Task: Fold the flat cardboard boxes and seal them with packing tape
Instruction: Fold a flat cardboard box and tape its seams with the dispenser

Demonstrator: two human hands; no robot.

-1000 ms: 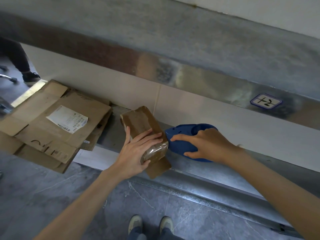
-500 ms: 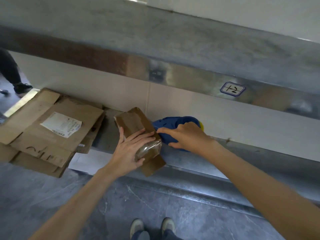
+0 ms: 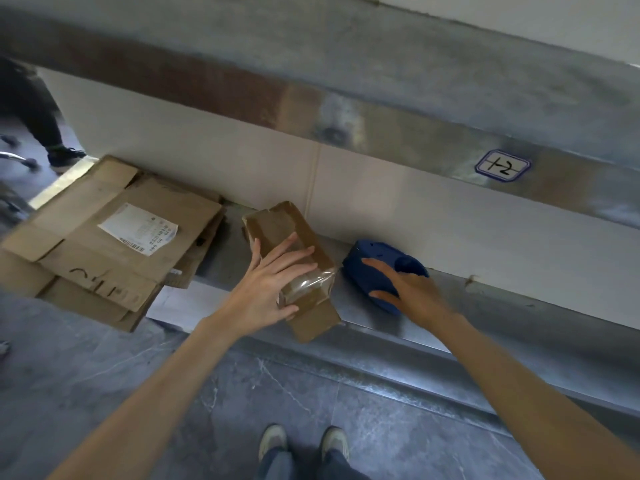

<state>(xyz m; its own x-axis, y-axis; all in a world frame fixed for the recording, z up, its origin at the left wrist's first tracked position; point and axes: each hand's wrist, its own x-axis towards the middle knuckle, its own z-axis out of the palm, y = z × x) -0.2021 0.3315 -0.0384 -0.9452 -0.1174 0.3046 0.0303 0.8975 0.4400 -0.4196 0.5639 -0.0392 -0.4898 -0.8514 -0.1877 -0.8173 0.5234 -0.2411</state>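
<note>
A small folded cardboard box [image 3: 277, 226] lies on the low metal ledge [image 3: 367, 317], with clear tape wrapped round its near part. My left hand [image 3: 273, 289] lies on top of it, fingers spread, thumb under its near side. Just right of the box sits a blue tape dispenser [image 3: 377, 268] against the wall. My right hand [image 3: 405, 289] grips the dispenser from the near side, fingers curled round its body. A gap shows between dispenser and box. A stack of flat cardboard boxes [image 3: 104, 247] lies to the left, the top one bearing a white label.
A white wall panel rises behind the ledge, with a metal rail above carrying a tag marked 12 [image 3: 502, 167]. Another person's leg and shoe [image 3: 64, 155] stand at far left. My own shoes [image 3: 301, 441] are on the grey tiled floor below.
My right hand has pulled the blue dispenser to the right, away from the box's taped end. My left hand keeps its place on the box.
</note>
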